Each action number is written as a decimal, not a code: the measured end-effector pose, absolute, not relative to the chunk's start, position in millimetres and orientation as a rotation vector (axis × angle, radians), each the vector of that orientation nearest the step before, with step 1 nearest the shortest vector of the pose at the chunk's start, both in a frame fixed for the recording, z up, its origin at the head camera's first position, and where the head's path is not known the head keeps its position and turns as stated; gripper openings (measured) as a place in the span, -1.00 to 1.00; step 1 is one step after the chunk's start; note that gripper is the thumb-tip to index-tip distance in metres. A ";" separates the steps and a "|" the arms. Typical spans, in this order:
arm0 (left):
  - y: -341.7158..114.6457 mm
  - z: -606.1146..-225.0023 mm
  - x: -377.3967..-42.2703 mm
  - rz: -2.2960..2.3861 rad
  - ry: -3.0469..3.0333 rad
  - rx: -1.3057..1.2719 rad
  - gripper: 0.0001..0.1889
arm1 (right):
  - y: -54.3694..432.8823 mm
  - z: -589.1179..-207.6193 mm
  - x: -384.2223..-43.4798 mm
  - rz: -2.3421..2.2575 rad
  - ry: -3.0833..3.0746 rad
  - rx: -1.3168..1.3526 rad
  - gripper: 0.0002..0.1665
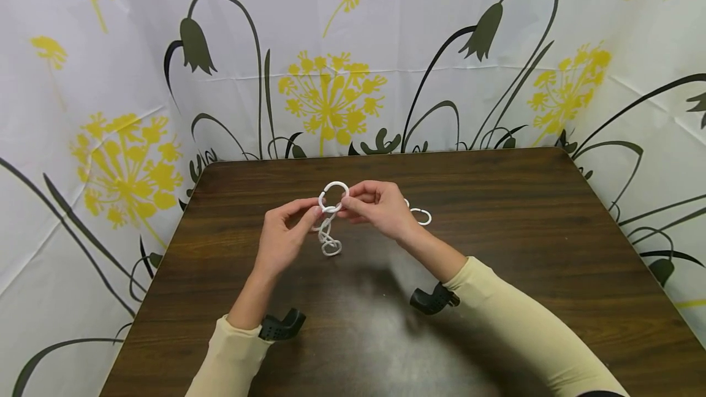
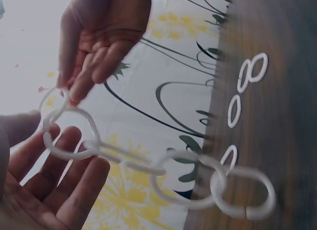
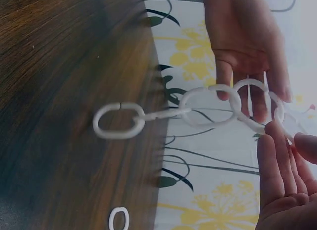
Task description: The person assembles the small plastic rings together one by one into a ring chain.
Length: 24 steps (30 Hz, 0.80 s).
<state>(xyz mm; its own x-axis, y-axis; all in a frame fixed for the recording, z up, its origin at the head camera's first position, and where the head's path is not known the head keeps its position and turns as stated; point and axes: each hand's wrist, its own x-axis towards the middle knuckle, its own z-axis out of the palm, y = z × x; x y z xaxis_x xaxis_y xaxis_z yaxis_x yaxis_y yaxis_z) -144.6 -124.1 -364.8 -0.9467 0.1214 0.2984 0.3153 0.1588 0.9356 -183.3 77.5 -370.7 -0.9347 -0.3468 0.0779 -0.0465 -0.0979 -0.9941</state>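
Several white open-gapped links form a chain (image 1: pixel 325 239), held up between both hands above the table. My left hand (image 1: pixel 280 238) pinches a link on the left, thumb against fingers. Thumb and fingers of my right hand (image 1: pixel 383 210) grip the top link (image 1: pixel 333 184), whose small gap faces left in the head view. From the hands the rest of the chain dangles. In the right wrist view its lowest link (image 3: pixel 101 134) hangs free, and fingers partly hide the links nearest the hands. Blur in the left wrist view softens the hanging links (image 2: pixel 271 200).
Loose white links (image 1: pixel 420 209) lie on the dark wooden table (image 1: pixel 496 201), partly behind the right hand. Several of these loose links (image 2: pixel 231 111) show in the left wrist view. A flower-printed curtain (image 1: pixel 364 23) encloses the table's back and sides.
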 end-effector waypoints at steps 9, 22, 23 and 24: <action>-127.1 -384.3 -157.8 -1.893 -2.195 -0.380 -0.86 | 79.8 -378.4 -188.5 -2.034 1.983 -0.492 -0.81; -130.3 -390.8 -158.1 -1.980 -2.162 -0.388 -0.87 | 106.7 -471.6 -217.9 -0.394 2.902 -1.052 -0.44; -129.9 -390.0 -157.6 -1.986 -2.169 -0.385 -0.86 | 108.0 -477.1 -218.1 -0.309 2.891 -1.071 -0.42; -129.7 -389.0 -156.9 -1.992 -2.177 -0.383 -0.86 | 108.9 -480.9 -218.1 -0.247 2.882 -1.089 -0.41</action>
<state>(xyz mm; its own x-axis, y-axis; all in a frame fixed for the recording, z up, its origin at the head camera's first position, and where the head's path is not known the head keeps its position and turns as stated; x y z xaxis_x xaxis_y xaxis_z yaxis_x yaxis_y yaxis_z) -156.9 -129.7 -389.0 -0.9533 0.0762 0.2922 0.2978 0.0767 0.9515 -218.1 108.9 -480.9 -0.7504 -0.6609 0.0090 -0.6528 0.7389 -0.1668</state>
